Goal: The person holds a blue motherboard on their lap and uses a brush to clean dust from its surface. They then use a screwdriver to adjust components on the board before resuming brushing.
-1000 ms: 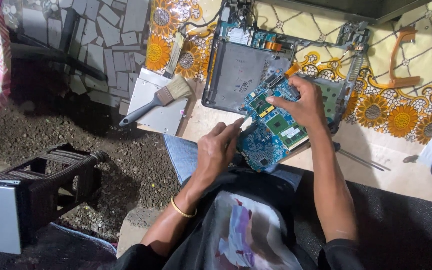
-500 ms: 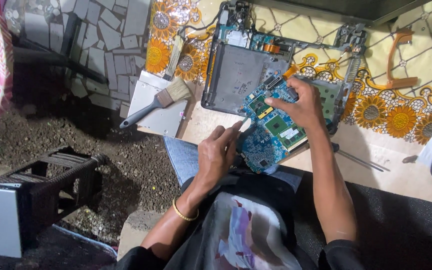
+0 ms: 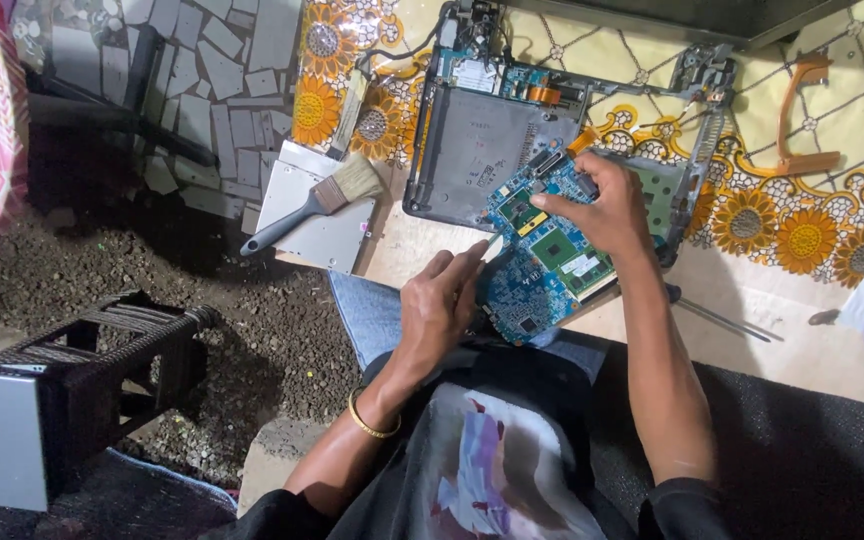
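Observation:
A blue circuit board (image 3: 542, 262) with green chips lies tilted over the near edge of the table, above my lap. My right hand (image 3: 604, 205) grips its far end, fingers curled over the top edge. My left hand (image 3: 442, 300) holds the board's left side, thumb and forefinger pinching near its edge. Just behind the board sits an opened laptop chassis (image 3: 472, 150) with a grey metal plate and exposed parts.
A paintbrush (image 3: 317, 205) lies on a silver drive tray (image 3: 317, 220) at the table's left corner. A screwdriver (image 3: 722, 320) rests right of my arm. The tablecloth (image 3: 802, 230) has sunflower print. A dark speaker box (image 3: 72, 390) stands on gravel at left.
Both hands stay on the board; my left hand has shifted slightly along its left edge. Nothing else has moved.

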